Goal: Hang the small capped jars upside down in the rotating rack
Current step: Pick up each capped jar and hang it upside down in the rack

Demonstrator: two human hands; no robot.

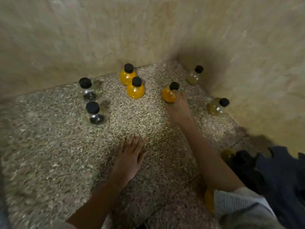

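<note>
Gripping one of three orange jars (168, 96) left of the wall corner (179, 53), right hand (179, 109) curls round it; left hand (130, 157) lies flat, fingers straight; two clear jars (95, 114) farther left, two pale jars (214, 108) nearer.

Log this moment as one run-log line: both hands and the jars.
right grip: holds orange jar standing on floor | left grip: flat on floor, holds nothing | six other capped jars: upright on floor, untouched

The left hand (130, 156) and right hand (179, 108) were bare, as were both forearms (206, 154). The right sleeve (231, 202) was pale with fine dark stripes, ending near the elbow. Creased dark blue cloth (283, 179) showed beside it.
</note>
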